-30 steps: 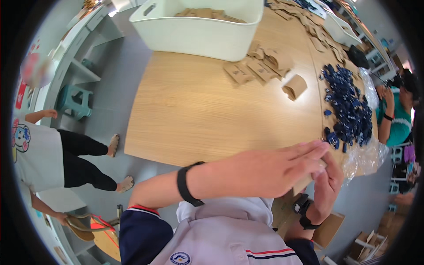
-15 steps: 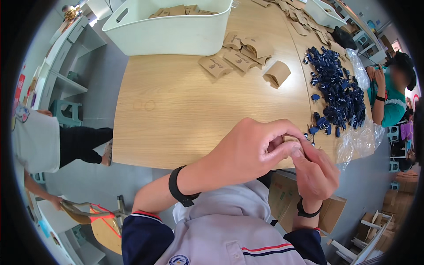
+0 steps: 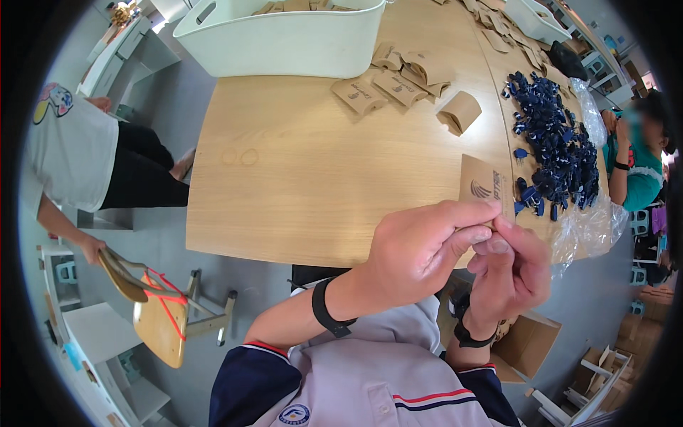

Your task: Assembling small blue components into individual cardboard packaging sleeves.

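A small brown kraft pillow box (image 3: 478, 178) stands up from my fingertips over the near right part of the table, its printed face toward me. My left hand (image 3: 420, 242) pinches its near end between thumb and index finger. From the right, my right hand (image 3: 516, 267) pinches the same end, its thumb and fingertips touching those of the left. My fingers hide the gripped end. Farther off, on the table, lie several more pillow boxes (image 3: 358, 96), and a puffed-out one (image 3: 459, 112) sits apart from them. A heap of dark blue plug-like pieces (image 3: 551, 139) lies to the right.
A white tub (image 3: 284, 50) holding kraft boxes stands at the table's far left. Clear plastic film (image 3: 587, 231) lies beside the blue heap. At left a person (image 3: 78, 156) grips a wooden chair (image 3: 158, 324); another person (image 3: 633, 160) sits at right. An open carton (image 3: 526, 345) is below.
The pillow box, mostly hidden inside my hands before, now shows upright above my fingertips. The person at left has moved nearer the table with the chair. My view has shifted slightly.
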A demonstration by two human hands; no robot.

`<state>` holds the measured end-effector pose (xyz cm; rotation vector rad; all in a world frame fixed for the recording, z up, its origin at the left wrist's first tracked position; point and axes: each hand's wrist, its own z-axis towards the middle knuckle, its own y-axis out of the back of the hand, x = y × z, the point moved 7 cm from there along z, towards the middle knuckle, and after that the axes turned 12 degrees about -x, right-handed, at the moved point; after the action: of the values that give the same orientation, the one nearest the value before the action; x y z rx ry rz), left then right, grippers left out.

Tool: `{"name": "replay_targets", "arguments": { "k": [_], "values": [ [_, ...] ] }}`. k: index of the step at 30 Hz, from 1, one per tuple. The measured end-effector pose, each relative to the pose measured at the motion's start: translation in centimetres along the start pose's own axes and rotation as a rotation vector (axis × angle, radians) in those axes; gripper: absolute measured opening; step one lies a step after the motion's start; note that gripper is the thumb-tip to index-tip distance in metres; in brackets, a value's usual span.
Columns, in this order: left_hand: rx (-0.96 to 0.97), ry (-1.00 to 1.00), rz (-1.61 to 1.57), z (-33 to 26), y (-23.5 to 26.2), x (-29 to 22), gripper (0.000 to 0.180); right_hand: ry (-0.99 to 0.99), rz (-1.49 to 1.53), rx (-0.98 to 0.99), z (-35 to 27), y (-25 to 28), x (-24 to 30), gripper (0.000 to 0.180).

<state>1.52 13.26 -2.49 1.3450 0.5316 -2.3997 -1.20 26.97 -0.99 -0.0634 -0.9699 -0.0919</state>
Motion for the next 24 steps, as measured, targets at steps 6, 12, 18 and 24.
{"name": "replay_targets", "arguments": {
  "k": [6, 12, 18, 24],
  "values": [
    [-0.01, -0.174, 0.019, 0.1, 0.4, -1.0, 0.019, -0.11, 0.294, 0.045, 0.3, -0.6, -1.2, 0.016],
    [0.018, 0.176, -0.017, -0.3, 1.0, 1.9, 0.018, -0.414, 0.305, 0.243, 1.2, -0.4, -2.5, 0.024],
    [0.108, 0.681, -0.45, -3.1, -1.7, 3.9, 0.019, 0.105, -0.256, 0.559, 1.2, -1.2, -3.5, 0.032],
    [0.65, 0.648, 0.015, -2.5, -1.0, 2.6, 0.022, -0.379, -0.107, 0.915, -0.4, 0.1, -5.6, 0.031]
  ]
}}
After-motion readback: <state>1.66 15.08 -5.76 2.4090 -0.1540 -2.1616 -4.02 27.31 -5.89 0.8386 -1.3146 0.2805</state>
